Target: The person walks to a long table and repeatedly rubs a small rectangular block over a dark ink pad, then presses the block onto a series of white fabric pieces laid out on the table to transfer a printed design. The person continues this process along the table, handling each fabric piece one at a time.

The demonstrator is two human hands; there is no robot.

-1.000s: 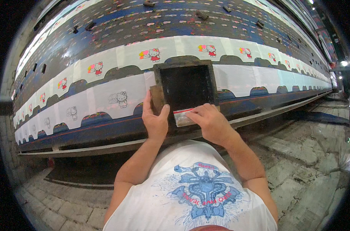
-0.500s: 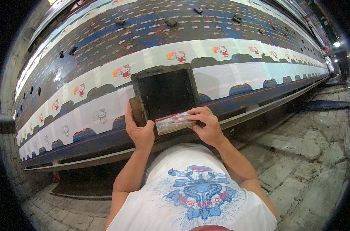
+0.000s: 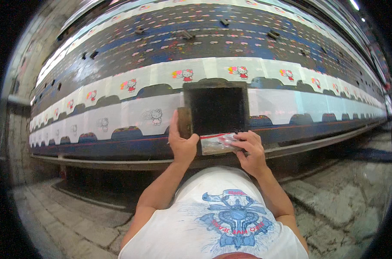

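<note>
Both my hands hold a printing screen, a rectangular frame [image 3: 246,105] with dark mesh, over the near row of white pieces. My left hand [image 3: 183,144] is closed on a brown block [image 3: 185,122] at its left side, thumb near the corner. At the near end, my right hand [image 3: 253,151] pinches the edge beside a whitish, film-covered strip [image 3: 215,146] with a red line. Whether a smaller tool is under those fingers, I cannot tell. Just left of the screen lies a piece with a grey cat outline [image 3: 153,116].
Behind the near row runs a row of white pieces with coloured cat prints [image 3: 186,75]. Farther back the dark table top [image 3: 170,47] carries small dark blocks [image 3: 272,34]. A long rail [image 3: 286,152] borders the table's near side, above a paved floor [image 3: 329,198].
The screen has shifted right along the near row and sits straighter. A grey cat outline that it covered now shows at its left. Both hands still hold it.
</note>
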